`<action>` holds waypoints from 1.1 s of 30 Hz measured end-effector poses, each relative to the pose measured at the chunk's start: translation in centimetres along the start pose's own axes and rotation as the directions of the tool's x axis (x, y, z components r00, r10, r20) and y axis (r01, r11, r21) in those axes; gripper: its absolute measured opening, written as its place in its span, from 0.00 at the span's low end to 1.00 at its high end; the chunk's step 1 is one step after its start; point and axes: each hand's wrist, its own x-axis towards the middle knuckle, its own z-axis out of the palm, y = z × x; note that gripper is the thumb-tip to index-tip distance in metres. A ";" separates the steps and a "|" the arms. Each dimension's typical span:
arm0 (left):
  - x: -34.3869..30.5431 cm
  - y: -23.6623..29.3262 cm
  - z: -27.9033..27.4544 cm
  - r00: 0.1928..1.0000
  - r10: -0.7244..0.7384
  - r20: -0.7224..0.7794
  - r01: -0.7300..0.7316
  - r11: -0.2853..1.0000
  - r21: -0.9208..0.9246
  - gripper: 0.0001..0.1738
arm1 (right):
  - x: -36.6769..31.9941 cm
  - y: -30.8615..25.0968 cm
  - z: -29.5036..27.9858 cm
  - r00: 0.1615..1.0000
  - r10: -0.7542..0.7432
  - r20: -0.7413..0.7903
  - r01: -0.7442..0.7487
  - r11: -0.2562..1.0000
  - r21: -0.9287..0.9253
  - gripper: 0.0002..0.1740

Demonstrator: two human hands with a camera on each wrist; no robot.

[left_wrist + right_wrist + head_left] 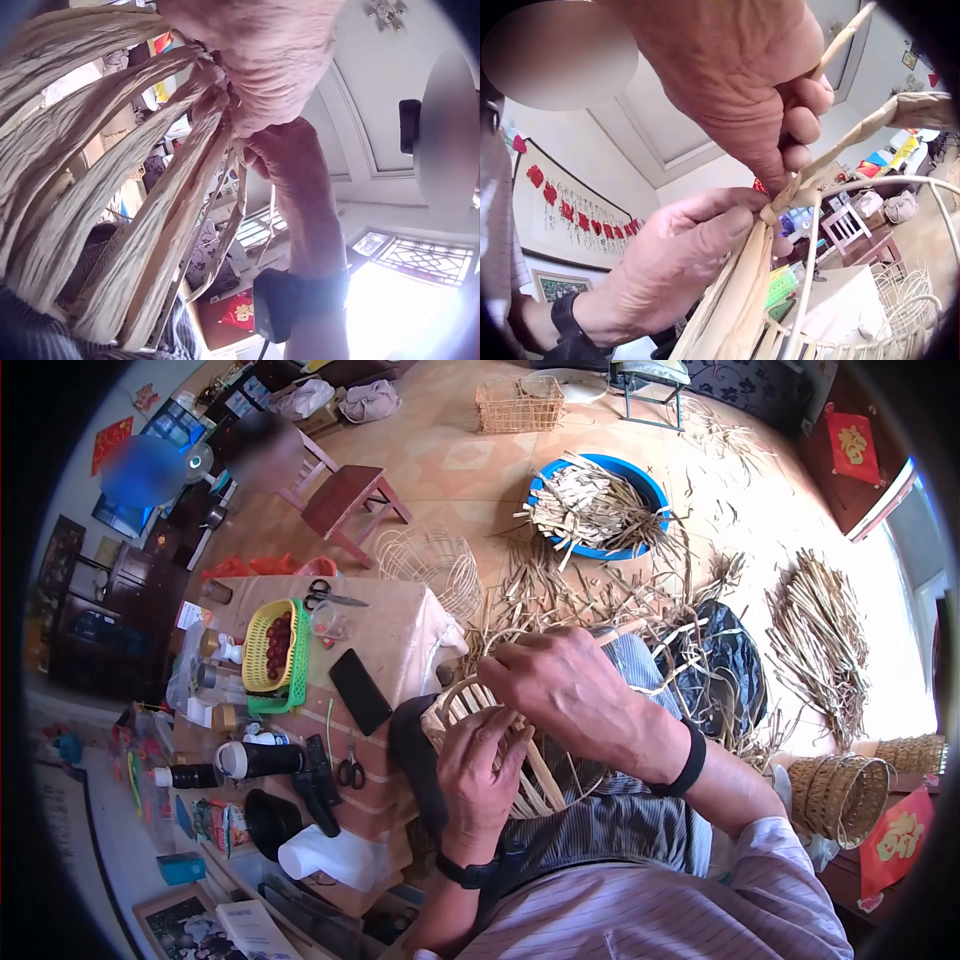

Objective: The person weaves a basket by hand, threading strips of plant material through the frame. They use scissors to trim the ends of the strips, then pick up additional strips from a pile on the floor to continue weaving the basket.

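Note:
A half-woven basket (pixel 541 780) rests on the person's lap, with a pale wire frame (pixel 810 262) and broad dried-straw strips (pixel 124 187) running down its side. The left hand (pixel 476 785) pinches the straw at the basket's rim, thumb and fingers close to a knot-like wrap (pixel 771 214). Just above and beside it, the right hand (pixel 585 685) grips a straw strand (pixel 846 37), whose tail sticks out past the curled fingers. In the right wrist view, the right fingertips are right at the rim. Part of the basket is hidden behind both hands.
Left of the lap, a covered table (pixel 390 610) bears a phone (pixel 360 692), scissors (pixel 350 768), a fruit basket (pixel 268 645) and bottles. Ahead on the floor are a blue basin (pixel 655 495) of straw, a wire frame (pixel 430 565) and a straw pile (pixel 825 640). Woven baskets (pixel 815 800) lie right.

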 end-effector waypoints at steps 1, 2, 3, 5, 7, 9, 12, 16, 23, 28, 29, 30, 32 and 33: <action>0.0 0.2 0.0 0.999 -0.035 0.006 0.035 0.999 0.013 0.19 | 0.3 0.0 0.0 1.000 -0.023 -0.001 0.023 1.000 -0.006 0.10; -0.2 0.3 0.1 0.999 -0.036 0.004 0.036 0.999 0.019 0.19 | 0.7 -0.1 0.0 0.999 -0.048 -0.005 0.048 0.999 -0.012 0.10; -0.3 0.3 0.2 0.999 -0.033 -0.004 0.033 0.999 0.032 0.18 | 0.9 -0.2 0.0 0.999 -0.030 0.037 0.032 0.999 -0.038 0.08; -0.1 -0.1 0.6 0.997 0.028 -0.066 -0.025 0.998 0.051 0.18 | 1.1 -0.7 0.1 0.999 -0.033 0.043 0.038 0.994 -0.102 0.08; -0.6 -0.3 0.8 0.999 0.027 -0.044 -0.022 0.994 0.103 0.16 | 1.8 -1.7 -0.4 0.997 -0.005 0.081 0.015 0.992 -0.122 0.08; -1.1 -0.8 0.7 1.000 0.030 0.006 -0.030 0.994 0.102 0.16 | 2.6 -3.1 -0.7 0.996 -0.043 0.080 0.056 0.984 -0.171 0.07; -1.1 -0.7 0.8 0.998 0.022 0.059 -0.025 0.998 0.066 0.17 | 3.8 -5.8 -1.8 0.984 -0.093 0.152 0.122 0.973 -0.194 0.11; -1.3 -0.2 1.1 0.999 0.021 0.047 -0.026 0.993 0.113 0.15 | 4.1 -7.9 -1.3 0.963 -0.230 0.141 0.254 0.950 -0.183 0.13; 1.0 1.5 2.2 0.995 -0.030 -0.097 0.071 0.887 0.456 0.14 | -2.6 -5.8 -0.8 0.922 -0.205 -0.328 0.219 0.976 0.005 0.15; 1.2 1.5 0.1 0.960 -0.164 0.228 0.158 0.986 0.048 0.13 | -7.9 -3.8 2.5 0.956 0.192 -0.220 -0.175 0.980 0.097 0.15; 1.5 1.5 0.1 0.960 -0.148 0.240 0.141 0.989 0.046 0.13 | -8.4 -3.4 3.0 0.955 0.195 -0.223 -0.176 0.979 0.101 0.17; 1.5 1.4 0.1 0.954 -0.142 0.264 0.137 0.990 0.038 0.12 | -8.6 -3.3 3.6 0.952 0.207 -0.228 -0.189 0.977 0.096 0.17; 1.7 0.9 0.2 0.942 -0.130 0.308 0.129 0.991 0.025 0.11 | -9.0 -3.2 4.5 0.944 0.228 -0.238 -0.214 0.973 0.084 0.17; 1.9 1.1 0.1 0.937 -0.136 0.321 0.127 0.991 0.048 0.10 | -8.9 -3.1 4.6 0.942 0.234 -0.239 -0.220 0.972 0.085 0.18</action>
